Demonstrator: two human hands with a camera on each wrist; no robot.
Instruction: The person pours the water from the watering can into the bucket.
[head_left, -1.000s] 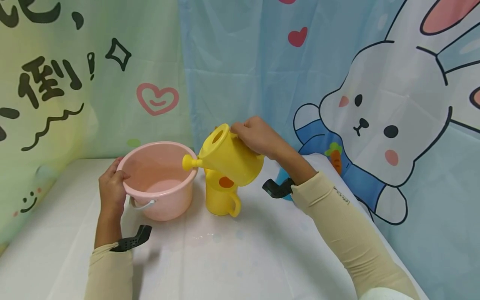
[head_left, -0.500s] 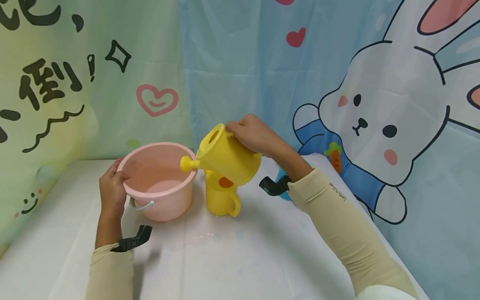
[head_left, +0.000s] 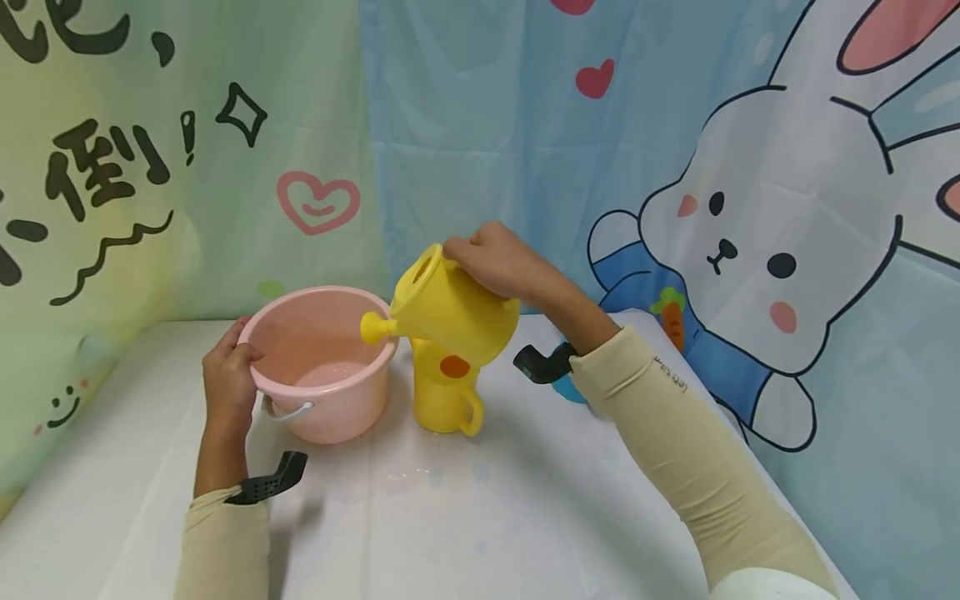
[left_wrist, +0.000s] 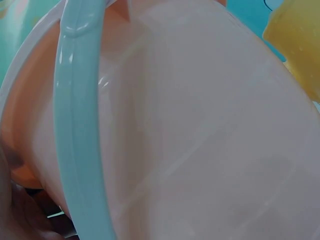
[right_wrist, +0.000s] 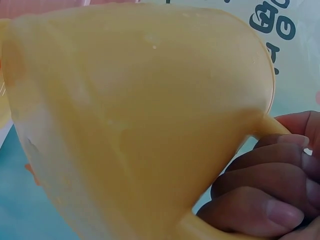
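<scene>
A pink bucket stands on the table with its rim tilted toward me. My left hand grips the rim at its left side, thumb over the edge. In the left wrist view the pale bucket handle hangs across the wall. With curled fingers my right hand holds a yellow watering can by its handle. The can tips left, its spout reaching over the bucket's right rim. No water stream can be made out. Below it a second yellow vessel with a handle stands upright, partly hidden.
A blue object sits behind my right wrist, mostly hidden. Small wet drops lie on the white tabletop. A printed cloth hangs along the back and right side.
My right hand and the watering can have shifted slightly left relative to the bucket. The left hand keeps its grip on the rim, and the view has drifted a little.
</scene>
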